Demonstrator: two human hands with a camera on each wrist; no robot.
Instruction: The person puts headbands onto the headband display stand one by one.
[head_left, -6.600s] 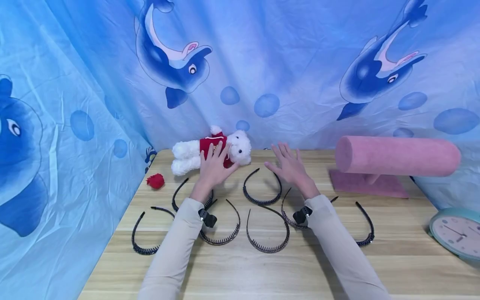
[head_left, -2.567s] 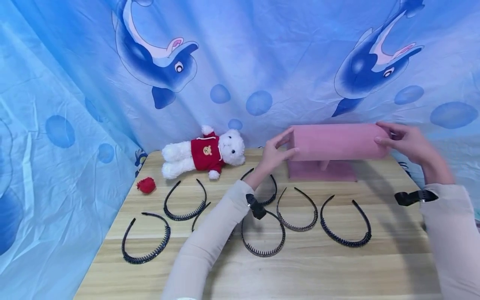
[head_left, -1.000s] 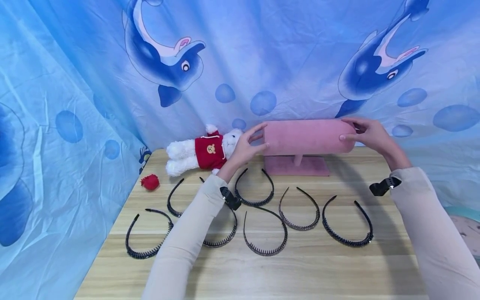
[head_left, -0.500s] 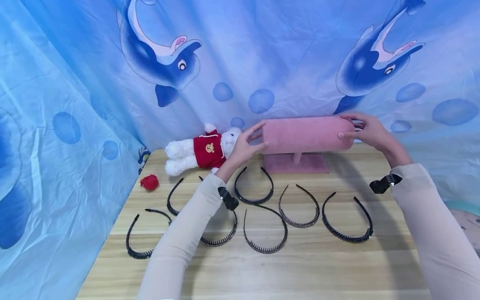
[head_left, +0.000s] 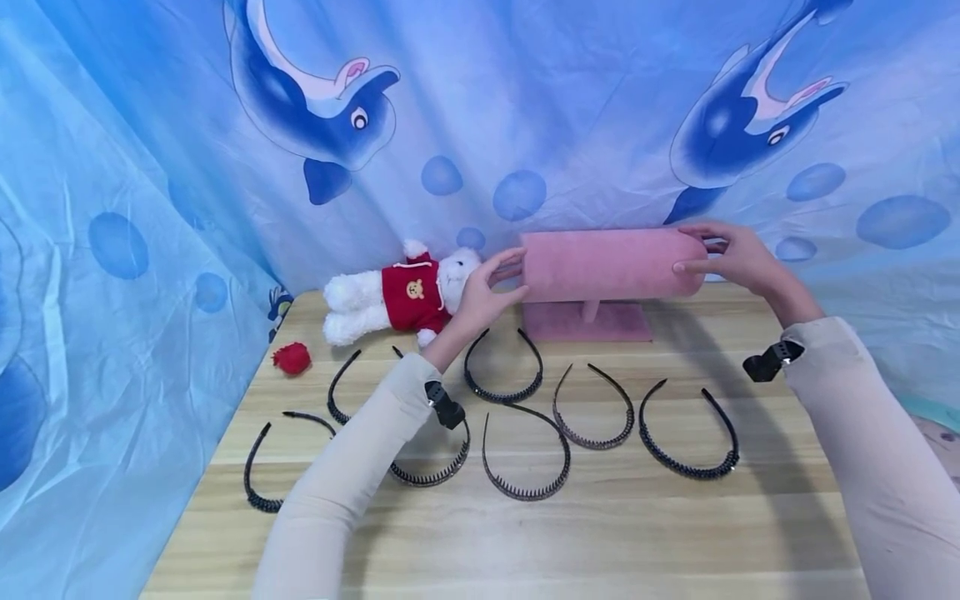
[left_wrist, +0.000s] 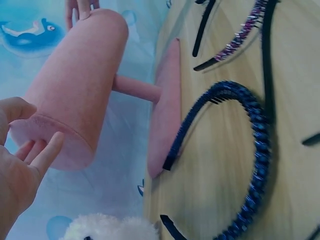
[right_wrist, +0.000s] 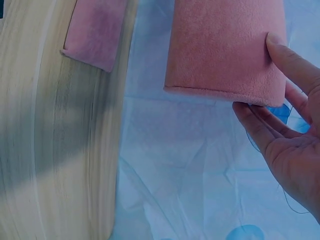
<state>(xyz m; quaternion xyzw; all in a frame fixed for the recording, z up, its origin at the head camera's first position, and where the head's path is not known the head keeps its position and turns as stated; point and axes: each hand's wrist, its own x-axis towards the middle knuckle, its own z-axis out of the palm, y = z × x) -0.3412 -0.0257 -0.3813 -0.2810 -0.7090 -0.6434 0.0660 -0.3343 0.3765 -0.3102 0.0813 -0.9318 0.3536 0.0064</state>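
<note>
A pink velvet T-bar display stand [head_left: 611, 265], with a thick padded roll on a post and flat base, stands upright at the back of the table. My left hand [head_left: 480, 300] holds the roll's left end. In the left wrist view, that hand's fingertips [left_wrist: 52, 145] touch the round end face. At the opposite end, my right hand [head_left: 738, 260] grips the roll with thumb and curled fingers. The right wrist view shows the right thumb [right_wrist: 280, 50] on its side and fingers at the end edge. Just in front of the base lies a dark beaded headband [left_wrist: 260, 150].
Several more toothed headbands [head_left: 527, 497] lie spread over the wooden table [head_left: 562, 550]. Behind my left forearm, a white teddy bear [head_left: 412, 292] in a red hoodie lies on its side. A small red bundle [head_left: 292, 358] sits at the left edge. A dolphin-print curtain [head_left: 585, 125] hangs behind.
My hands went from flat over the table to the display stand's two ends, and the stand moved left from the back right, beside the bear. Over the last second, little has changed.
</note>
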